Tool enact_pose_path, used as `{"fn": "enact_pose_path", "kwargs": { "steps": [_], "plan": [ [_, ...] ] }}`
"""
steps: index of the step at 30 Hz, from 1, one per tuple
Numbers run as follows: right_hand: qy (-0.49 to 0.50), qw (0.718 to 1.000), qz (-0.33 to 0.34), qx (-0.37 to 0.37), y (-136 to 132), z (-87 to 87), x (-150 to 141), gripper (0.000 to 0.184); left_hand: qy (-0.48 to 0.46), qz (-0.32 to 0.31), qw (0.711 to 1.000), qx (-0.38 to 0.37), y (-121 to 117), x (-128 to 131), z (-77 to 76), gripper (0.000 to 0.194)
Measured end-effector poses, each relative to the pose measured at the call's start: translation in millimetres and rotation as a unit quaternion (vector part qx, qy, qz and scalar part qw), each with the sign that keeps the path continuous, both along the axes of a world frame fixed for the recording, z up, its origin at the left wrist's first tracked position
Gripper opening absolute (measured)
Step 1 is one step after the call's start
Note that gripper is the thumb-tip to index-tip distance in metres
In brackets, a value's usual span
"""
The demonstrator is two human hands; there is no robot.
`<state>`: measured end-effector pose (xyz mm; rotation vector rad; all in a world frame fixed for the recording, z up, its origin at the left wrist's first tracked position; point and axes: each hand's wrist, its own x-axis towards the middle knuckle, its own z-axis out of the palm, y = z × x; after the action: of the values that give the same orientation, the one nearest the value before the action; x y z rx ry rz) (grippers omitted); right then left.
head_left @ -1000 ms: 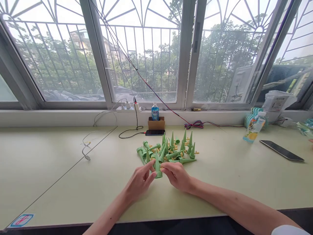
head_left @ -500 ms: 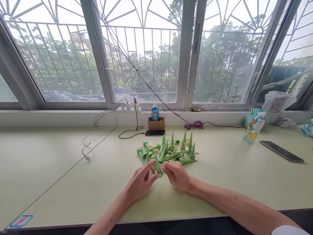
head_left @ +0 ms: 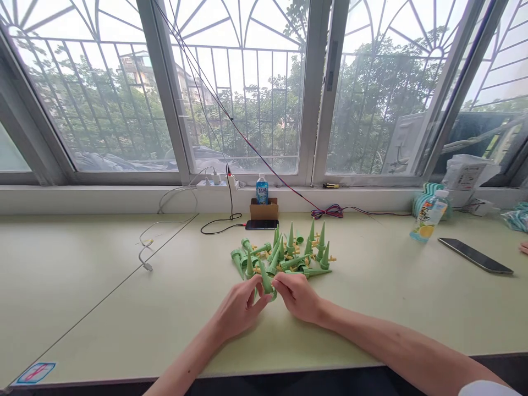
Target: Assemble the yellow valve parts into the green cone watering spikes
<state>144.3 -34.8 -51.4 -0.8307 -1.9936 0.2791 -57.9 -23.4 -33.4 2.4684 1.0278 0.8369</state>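
Observation:
A green plastic cone-shaped spike [head_left: 265, 278] stands point up and tilted a little left between my hands. My left hand [head_left: 238, 307] is closed around its lower part, with thumb and fingers at the wide base. Pinched at the spike's right side, the fingers of my right hand [head_left: 302, 298] hide whatever they grip there. Just beyond lies a heap of similar green spikes [head_left: 291, 240], several upright and others on their sides. Small yellow side pieces [head_left: 332, 258] stick out from some of them.
Behind the heap lie a black phone [head_left: 262, 224] and a cardboard box [head_left: 264, 209] with a blue bottle [head_left: 262, 190]. On the right are a drink bottle [head_left: 429, 217], another phone [head_left: 475, 254] and part of another person's hand [head_left: 523, 247]. A loose cable [head_left: 145, 258] lies left.
The spike in my hands has tipped slightly left, and my left fingers have closed in on it. My right hand is nearly still. Another person's fingers have appeared at the right edge.

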Motion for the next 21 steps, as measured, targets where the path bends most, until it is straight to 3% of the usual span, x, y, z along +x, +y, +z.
{"fn": "enact_pose_path", "kwargs": {
  "steps": [21],
  "plan": [
    [-0.024, 1.000, -0.003, -0.019, -1.0, 2.5, 0.1, 0.030, -0.023, -0.001, 0.999, 0.040, 0.6, -0.8, -1.4, 0.019]
  ]
}}
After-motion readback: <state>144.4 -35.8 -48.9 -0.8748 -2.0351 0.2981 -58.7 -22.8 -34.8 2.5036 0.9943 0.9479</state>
